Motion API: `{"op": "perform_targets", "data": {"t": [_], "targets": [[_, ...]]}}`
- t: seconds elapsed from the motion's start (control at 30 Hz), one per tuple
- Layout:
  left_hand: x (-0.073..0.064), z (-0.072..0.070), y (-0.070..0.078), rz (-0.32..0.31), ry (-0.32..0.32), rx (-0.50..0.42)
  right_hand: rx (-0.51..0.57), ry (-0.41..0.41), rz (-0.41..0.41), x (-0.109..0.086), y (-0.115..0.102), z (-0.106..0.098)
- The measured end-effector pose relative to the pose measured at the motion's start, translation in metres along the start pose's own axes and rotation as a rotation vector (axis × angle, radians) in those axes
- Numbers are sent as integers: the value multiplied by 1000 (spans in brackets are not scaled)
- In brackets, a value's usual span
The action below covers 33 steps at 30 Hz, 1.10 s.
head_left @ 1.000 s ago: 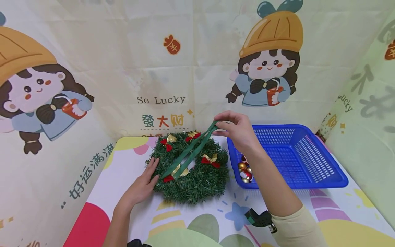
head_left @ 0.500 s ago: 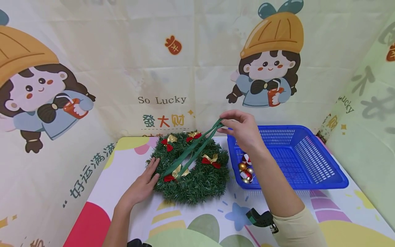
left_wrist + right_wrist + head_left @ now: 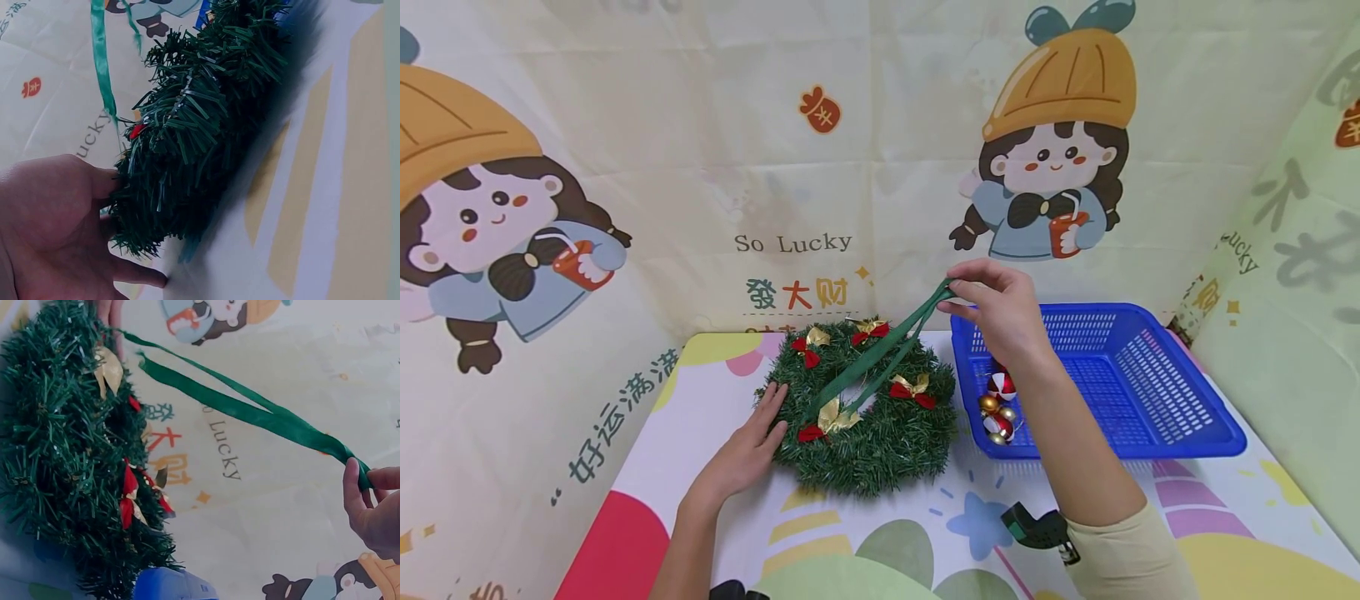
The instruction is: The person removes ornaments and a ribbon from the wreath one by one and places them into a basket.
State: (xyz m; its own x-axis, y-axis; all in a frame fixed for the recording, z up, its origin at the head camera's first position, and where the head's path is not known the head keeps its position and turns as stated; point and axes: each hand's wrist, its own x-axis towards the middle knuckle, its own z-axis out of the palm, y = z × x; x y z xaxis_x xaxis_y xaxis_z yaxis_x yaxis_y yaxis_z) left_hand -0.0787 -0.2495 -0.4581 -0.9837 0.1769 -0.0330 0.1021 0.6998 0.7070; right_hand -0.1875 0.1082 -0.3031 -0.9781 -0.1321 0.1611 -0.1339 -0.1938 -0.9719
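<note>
A green artificial wreath (image 3: pixel 880 462) with several red-and-gold bows lies flat on the table. My left hand (image 3: pixel 748 446) rests on its left edge with fingers spread; in the left wrist view that hand (image 3: pixel 56 225) is at the bristly rim. Up at the right, my right hand (image 3: pixel 1000 308) pinches a green ribbon (image 3: pixel 868 357) between thumb and fingers. Two strands run slantwise from the pinch, over the wreath's central hole, to its lower-left part near a gold bow (image 3: pixel 837 417). Seen from the right wrist, the ribbon (image 3: pixel 294 429) is drawn nearly straight.
Right of the wreath stands a blue plastic basket (image 3: pixel 1180 451), partly behind my right forearm. Several small ornaments, among them a gold ball (image 3: pixel 990 405) and a red-and-white ball (image 3: pixel 1001 386), lie in its left end. A printed cloth backdrop (image 3: pixel 910 192) rises behind the table.
My right hand has moved right and slightly up, drawing the ribbon out with it; its strands have shifted over the wreath. My left hand stays in place.
</note>
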Motion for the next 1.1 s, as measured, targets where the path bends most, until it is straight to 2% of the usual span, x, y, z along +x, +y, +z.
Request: {"op": "perform_targets", "data": {"t": [0.47, 0.83, 1.1], "targets": [[0, 2, 1, 8, 8, 11, 109, 86, -34, -1, -14, -14], [-2, 0, 2, 0, 3, 13, 122, 186, -94, -3, -31, -29], [0, 2, 1, -7, 1, 14, 223, 234, -119, -5, -40, -40]]}}
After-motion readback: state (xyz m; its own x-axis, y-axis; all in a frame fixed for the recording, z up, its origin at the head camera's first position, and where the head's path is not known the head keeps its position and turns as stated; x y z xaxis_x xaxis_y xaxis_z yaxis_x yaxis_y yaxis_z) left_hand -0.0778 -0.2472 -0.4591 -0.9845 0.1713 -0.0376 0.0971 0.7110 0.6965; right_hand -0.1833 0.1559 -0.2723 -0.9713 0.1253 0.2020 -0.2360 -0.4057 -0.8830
